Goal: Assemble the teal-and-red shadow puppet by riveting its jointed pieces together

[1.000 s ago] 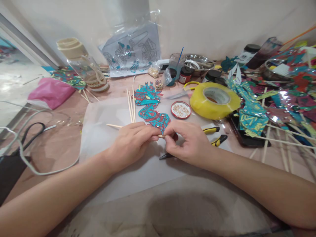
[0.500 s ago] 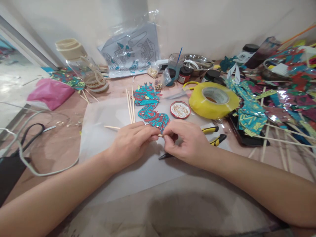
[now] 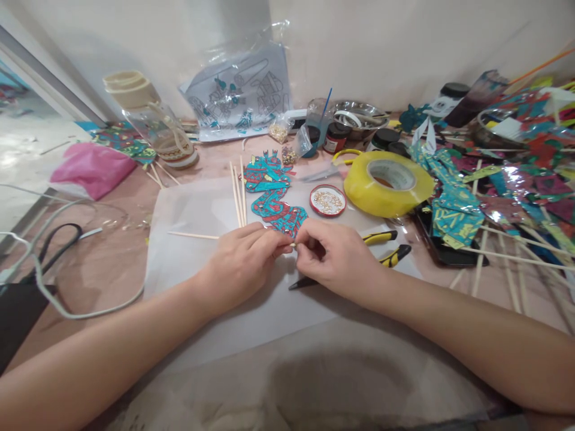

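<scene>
My left hand is closed on a thin wooden stick, whose long end points out to the left. The stick's other end shows between my fingertips. My right hand is pinched at that end; what exactly its fingers hold is too small to tell. Just beyond my hands lies a teal and red patterned cut-out figure on the white sheet, its lower end partly hidden by my fingers. Several wooden sticks lie left of the figure. A red-rimmed lid with small metal bits sits to its right.
Yellow-black pliers lie partly under my right hand. Behind them is a big roll of clear tape. Coloured cut-outs and sticks pile up at right, over a black phone. A bottle and pink bag stand left.
The stick reaches further out to the left of my left hand. Both hands have otherwise stayed nearly in place, with fingertips still together.
</scene>
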Demonstrator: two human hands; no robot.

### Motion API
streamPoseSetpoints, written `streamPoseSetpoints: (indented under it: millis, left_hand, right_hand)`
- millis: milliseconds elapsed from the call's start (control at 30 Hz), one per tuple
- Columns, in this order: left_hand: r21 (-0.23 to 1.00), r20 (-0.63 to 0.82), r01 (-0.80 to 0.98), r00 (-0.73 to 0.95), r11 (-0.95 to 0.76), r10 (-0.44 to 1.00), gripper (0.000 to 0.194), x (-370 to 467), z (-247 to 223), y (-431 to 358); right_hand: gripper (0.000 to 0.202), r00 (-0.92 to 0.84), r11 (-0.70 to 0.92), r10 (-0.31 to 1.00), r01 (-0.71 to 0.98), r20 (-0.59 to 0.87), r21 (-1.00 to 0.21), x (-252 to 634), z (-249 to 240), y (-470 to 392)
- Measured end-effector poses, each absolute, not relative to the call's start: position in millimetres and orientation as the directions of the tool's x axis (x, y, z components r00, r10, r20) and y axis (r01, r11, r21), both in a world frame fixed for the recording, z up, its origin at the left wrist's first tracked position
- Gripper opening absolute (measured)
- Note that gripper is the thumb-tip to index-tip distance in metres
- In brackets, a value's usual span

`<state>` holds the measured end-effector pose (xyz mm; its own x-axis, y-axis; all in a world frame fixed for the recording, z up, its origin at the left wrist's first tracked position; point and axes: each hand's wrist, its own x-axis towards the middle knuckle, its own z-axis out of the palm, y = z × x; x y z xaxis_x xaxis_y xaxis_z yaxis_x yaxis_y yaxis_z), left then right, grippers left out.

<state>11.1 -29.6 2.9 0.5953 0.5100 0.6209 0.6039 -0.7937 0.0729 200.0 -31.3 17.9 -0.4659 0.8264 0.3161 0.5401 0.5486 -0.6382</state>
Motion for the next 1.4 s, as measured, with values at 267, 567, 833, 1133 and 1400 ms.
streamPoseSetpoints:
  millis: [267, 567, 833, 1133, 1400]
  left_hand:
    - [-0.08, 0.559, 0.639, 0.664, -0.765, 0.497, 0.008, 4, 3, -34]
    - [0.13, 0.574, 0.595, 0.607, -0.793, 0.549, 0.014, 9, 11, -31]
    - [-0.047, 0.573, 0.618, 0.66, -0.785, 0.486, 0.015, 3, 4, -33]
    - [-0.323, 0.538, 0.588, 0.759, -0.741, 0.368, 0.02, 1, 10, -38]
    - [-0.073, 0.546, 0.685, 0.636, -0.725, 0.546, 0.015, 4, 7, -32]
  right_hand:
    - [0.007, -0.408, 0.096, 0.911, 0.359, -0.064, -0.929, 197, 17, -29]
    - [0.009, -0.502, 0.663, 0.747, 0.521, 0.435, -0.537, 207, 17, -27]
    - [0.009, -0.467, 0.539, 0.829, 0.521, 0.308, -0.661, 203, 17, -30]
    - [0.005, -0.464, -0.261, 0.831, 0.16, -0.305, -0.952, 198, 17, -25]
    - [0.017, -0.486, -0.023, 0.858, 0.291, -0.169, -0.956, 205, 23, -17]
